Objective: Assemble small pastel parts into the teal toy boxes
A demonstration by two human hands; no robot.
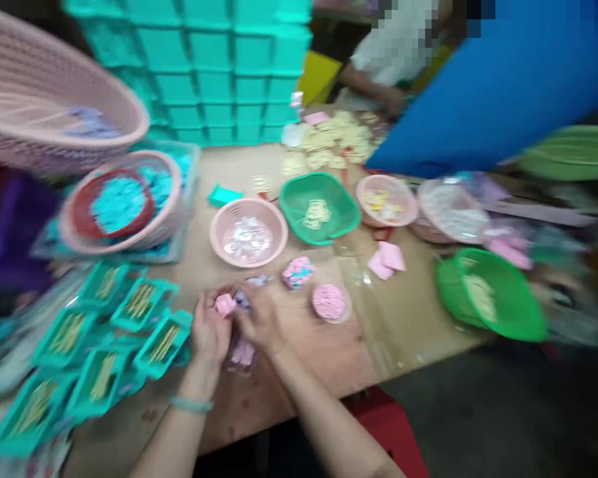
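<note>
My left hand (210, 332) is cupped, with its fingers curled round a small pink block-like piece (225, 305). Close against it, my right hand (260, 318) has its fingers bent at a small purple piece (242, 300); blur hides the exact grip. Another purple piece (257, 280) lies just beyond the right fingers. Under my hands is a clear bag with light purple pieces (242, 353). To the right stand a round tub of pink bits (329, 301) and a pink-and-blue mixed bundle (298, 273).
Teal trays with sticks (164, 342) line the left side. A pink basket (249, 232), green basket (319, 208) and bright green basket (493, 292) stand on the table. Stacked teal crates (194, 73) rise behind. Another person's arm (369, 86) shows at the back.
</note>
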